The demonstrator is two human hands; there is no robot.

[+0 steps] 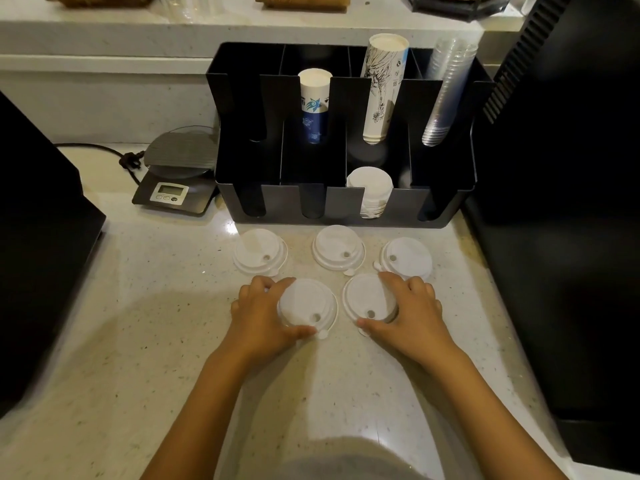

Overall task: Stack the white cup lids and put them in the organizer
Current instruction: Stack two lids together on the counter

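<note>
Early days here: five loose white lids lay on the counter [145,306] in front of the black organizer [346,202], none stacked, though one front slot already held a pile of white lids [370,188], so by my read nearly all the gathering was left. The left hand [263,313] was clamped around the near-left lid [308,306], thumb at its near rim and fingers over the far edge, and the right hand [412,313] gripped the near-right lid [369,299] the same way. The other three lids, far-left [259,252], middle [337,249] and far-right [408,258], sat untouched just beyond the fingertips.
</note>
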